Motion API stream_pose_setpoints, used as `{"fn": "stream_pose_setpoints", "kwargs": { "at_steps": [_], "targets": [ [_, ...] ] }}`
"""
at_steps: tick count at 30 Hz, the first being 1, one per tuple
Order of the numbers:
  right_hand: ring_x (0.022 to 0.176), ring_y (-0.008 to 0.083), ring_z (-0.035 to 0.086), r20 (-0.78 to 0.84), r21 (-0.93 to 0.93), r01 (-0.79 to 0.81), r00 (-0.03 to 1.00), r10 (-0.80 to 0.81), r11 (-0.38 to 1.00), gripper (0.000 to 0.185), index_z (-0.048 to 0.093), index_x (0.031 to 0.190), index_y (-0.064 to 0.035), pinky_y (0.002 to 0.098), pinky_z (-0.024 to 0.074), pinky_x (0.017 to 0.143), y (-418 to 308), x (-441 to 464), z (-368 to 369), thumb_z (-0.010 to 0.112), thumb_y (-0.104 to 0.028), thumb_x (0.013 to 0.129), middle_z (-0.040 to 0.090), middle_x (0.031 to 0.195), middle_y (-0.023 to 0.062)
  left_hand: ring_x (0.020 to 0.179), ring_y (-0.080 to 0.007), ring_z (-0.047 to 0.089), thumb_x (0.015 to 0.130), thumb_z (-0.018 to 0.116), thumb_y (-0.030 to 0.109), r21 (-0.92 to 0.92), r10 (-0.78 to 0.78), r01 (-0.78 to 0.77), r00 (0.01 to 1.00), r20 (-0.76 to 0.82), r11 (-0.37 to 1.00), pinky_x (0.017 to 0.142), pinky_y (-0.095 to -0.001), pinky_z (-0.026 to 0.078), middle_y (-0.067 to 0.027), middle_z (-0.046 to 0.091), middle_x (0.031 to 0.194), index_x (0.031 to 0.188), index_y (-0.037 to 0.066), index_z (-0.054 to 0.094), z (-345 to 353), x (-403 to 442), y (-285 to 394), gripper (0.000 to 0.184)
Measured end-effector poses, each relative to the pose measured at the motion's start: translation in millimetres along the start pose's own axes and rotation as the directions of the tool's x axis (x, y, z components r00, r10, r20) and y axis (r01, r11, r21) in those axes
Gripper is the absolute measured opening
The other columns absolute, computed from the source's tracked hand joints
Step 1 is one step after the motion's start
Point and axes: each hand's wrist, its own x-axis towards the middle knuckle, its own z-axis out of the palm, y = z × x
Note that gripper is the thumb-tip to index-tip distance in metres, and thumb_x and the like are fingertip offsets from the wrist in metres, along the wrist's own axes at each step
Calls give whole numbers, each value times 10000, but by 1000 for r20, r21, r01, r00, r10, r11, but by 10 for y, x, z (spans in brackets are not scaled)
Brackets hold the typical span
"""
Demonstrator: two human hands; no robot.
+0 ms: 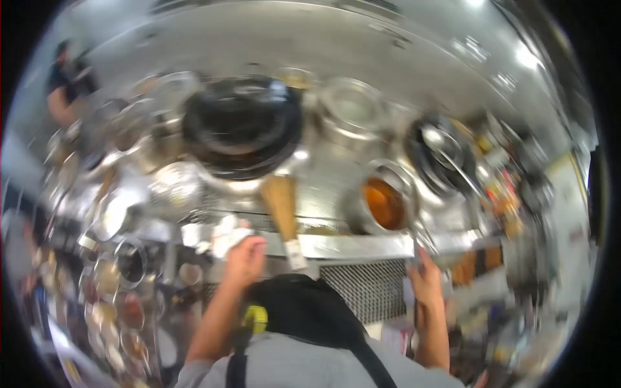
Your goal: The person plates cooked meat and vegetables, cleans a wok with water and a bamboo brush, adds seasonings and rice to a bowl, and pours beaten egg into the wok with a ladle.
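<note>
My left hand (246,257) is closed around a crumpled white cloth (226,235) at the front edge of the stove. My right hand (427,277) grips a thin metal handle (415,244) that points up toward a metal pot (356,210). Orange-brown liquid (384,203) fills part of that pot. Blur hides whether the handle belongs to the pot or to a tool beside it. Between my hands a bamboo wok brush (281,204) lies with its pale end toward me.
A large black wok (242,123) sits at the back left, with a metal pot (352,111) beside it. To the right, a ladle (446,152) rests in a smaller black wok (420,149). Bowls and containers crowd the left side. Another person (68,84) stands far left.
</note>
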Motion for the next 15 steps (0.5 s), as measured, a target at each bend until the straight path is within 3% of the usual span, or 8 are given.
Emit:
{"fn": "stream_pose_setpoints", "kwargs": {
  "at_steps": [1, 3, 4, 5, 6, 8, 10, 15],
  "targets": [
    [1279, 294, 533, -7, 80, 79, 997, -79, 994, 549, 485, 1375, 52, 348, 401, 1057, 227, 54, 83, 541, 52, 829, 564, 1326, 277, 673, -197, 632, 891, 630, 101, 35, -6, 7, 1000, -21, 999, 639, -323, 516, -113, 665, 808, 1042, 65, 651, 10, -50, 68, 156],
    [1278, 280, 520, 30, 275, 87, 995, -99, 958, 568, 433, 1399, 88, 354, 385, 1067, 519, 140, 148, 500, 110, 835, 564, 1339, 239, 698, -250, 664, 868, 642, 111, 66, 25, -20, 996, -84, 998, 650, -348, 529, -145, 673, 828, 1020, 71, 657, -25, -131, 126, 159],
    [1115, 238, 606, 26, 231, 152, 986, -163, 961, 577, 410, 1412, 90, 321, 470, 945, 529, 202, 148, 502, 114, 843, 613, 1251, 216, 709, -258, 668, 867, 639, 112, 62, -17, 23, 994, -104, 998, 662, -355, 531, -148, 673, 833, 1017, 61, 656, -62, -185, 183, 159],
    [844, 166, 613, 95, 359, -85, 994, 54, 930, 584, 417, 1416, 75, 267, 498, 735, 477, 220, 138, 519, 108, 842, 652, 1077, 148, 721, -266, 672, 866, 635, 113, 46, -51, 56, 993, -108, 997, 673, -362, 534, -150, 673, 838, 1013, 51, 655, -108, -234, 222, 161],
    [674, 112, 517, 114, 252, -152, 985, 126, 956, 608, 412, 1429, 56, 248, 439, 572, 78, 181, 74, 511, 113, 831, 626, 943, 81, 699, -237, 657, 880, 634, 120, 65, -35, 45, 988, -148, 997, 661, -345, 529, -134, 673, 824, 1024, 49, 654, -147, -301, 205, 162],
    [662, 105, 501, 68, 149, -33, 997, 23, 988, 626, 409, 1439, 36, 240, 416, 555, 381, 407, 176, 497, 121, 824, 604, 908, 57, 655, -178, 627, 906, 633, 136, 98, 11, 7, 981, -192, 995, 636, -310, 520, -100, 671, 796, 1045, 45, 652, -167, -387, 113, 166],
    [656, 104, 496, 4, 101, 134, 991, -135, 986, 638, 403, 1448, 25, 240, 396, 530, 606, 612, 266, 478, 115, 821, 594, 905, 50, 698, -199, 650, 901, 632, 132, 97, -16, 36, 979, -201, 995, 657, -322, 529, -110, 688, 850, 1043, 44, 653, -232, -468, 126, 168],
    [596, 95, 485, 54, 339, -32, 998, 15, 940, 627, 383, 1452, 15, 235, 374, 483, 520, 982, 365, 499, 71, 838, 597, 901, 73, 811, -267, 683, 879, 631, 122, 172, -19, 65, 966, -259, 983, 719, -359, 542, -134, 699, 1028, 1037, 34, 645, -279, -718, 75, 181]
  ]
}}
